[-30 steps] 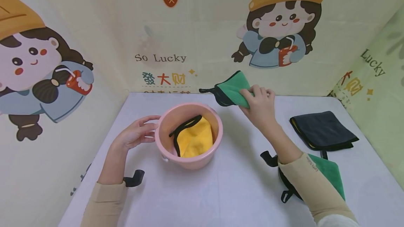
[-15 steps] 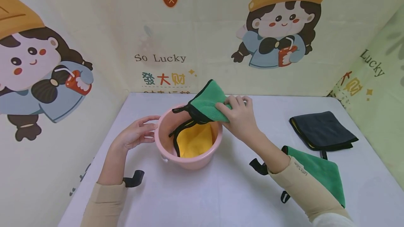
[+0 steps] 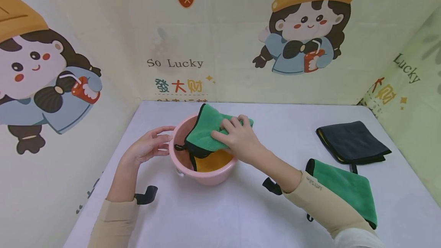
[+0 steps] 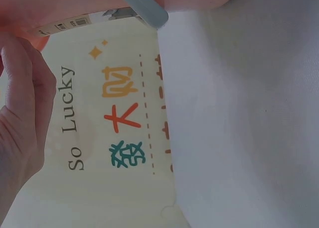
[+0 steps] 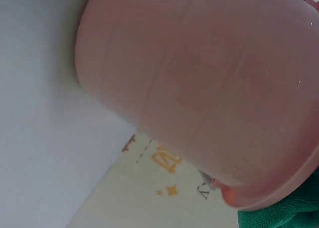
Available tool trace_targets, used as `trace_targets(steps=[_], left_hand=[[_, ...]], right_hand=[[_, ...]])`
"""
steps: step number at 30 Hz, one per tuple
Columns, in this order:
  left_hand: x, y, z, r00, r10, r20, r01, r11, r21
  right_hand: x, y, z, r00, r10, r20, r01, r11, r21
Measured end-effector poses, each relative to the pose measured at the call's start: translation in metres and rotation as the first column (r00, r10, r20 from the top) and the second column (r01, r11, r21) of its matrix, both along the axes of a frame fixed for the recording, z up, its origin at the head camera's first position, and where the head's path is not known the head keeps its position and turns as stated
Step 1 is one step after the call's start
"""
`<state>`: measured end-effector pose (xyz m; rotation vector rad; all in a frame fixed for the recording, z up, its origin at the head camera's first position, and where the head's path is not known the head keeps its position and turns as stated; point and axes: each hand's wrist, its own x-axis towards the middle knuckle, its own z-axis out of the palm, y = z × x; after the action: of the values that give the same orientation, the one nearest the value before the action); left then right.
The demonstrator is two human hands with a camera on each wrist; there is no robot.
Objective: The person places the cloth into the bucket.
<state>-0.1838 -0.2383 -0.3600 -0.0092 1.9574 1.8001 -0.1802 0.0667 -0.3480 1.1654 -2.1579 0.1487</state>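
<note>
A pink bucket (image 3: 205, 180) stands upright on the table, a yellow cloth (image 3: 214, 162) with black edging inside it. My right hand (image 3: 239, 139) pinches a green cloth (image 3: 204, 128) with black trim over the bucket's mouth. The cloth's loop end dips inside the rim and covers part of the yellow one. In the right wrist view, a bit of green cloth (image 5: 284, 210) shows past the rim, and the right hand is out of sight there. My left hand (image 3: 151, 146) touches the bucket's left rim with fairly straight fingers. The left wrist view shows the bucket's grey-blue handle (image 4: 144, 9).
Another green cloth (image 3: 351, 190) lies on the right of the table, partly under the right forearm. Behind it is a folded dark navy cloth (image 3: 353, 141). A printed curtain (image 3: 227, 41) hangs along the table's back edge.
My right hand has carried the green cloth leftward and down, from beyond the bucket's right side to over its opening. The left hand and the bucket have stayed in place.
</note>
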Motion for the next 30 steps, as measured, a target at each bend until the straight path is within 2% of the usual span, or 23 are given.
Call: trace_targets(steps=[7, 13, 23, 30], left_hand=[[0.0, 0.0, 0.0, 1.0, -0.005, 0.0, 0.005, 1.0, -0.004], [-0.001, 0.001, 0.001, 1.0, -0.001, 0.003, 0.001, 1.0, 0.007], [-0.001, 0.0, -0.001, 1.0, -0.013, -0.008, 0.013, 1.0, 0.019], [0.0, 0.0, -0.001, 1.0, -0.016, -0.015, 0.016, 1.0, 0.014]], right_hand=[[0.0, -0.009, 0.001, 0.998, 0.05, 0.032, -0.054, 0.99, 0.13], [-0.002, -0.016, 0.004, 0.991, 0.065, 0.118, -0.088, 0.975, 0.205], [-0.004, -0.029, 0.003, 0.979, 0.002, 0.203, -0.066, 0.949, 0.308], [-0.005, -0.04, 0.001, 0.958, -0.067, 0.279, -0.06, 0.903, 0.424]])
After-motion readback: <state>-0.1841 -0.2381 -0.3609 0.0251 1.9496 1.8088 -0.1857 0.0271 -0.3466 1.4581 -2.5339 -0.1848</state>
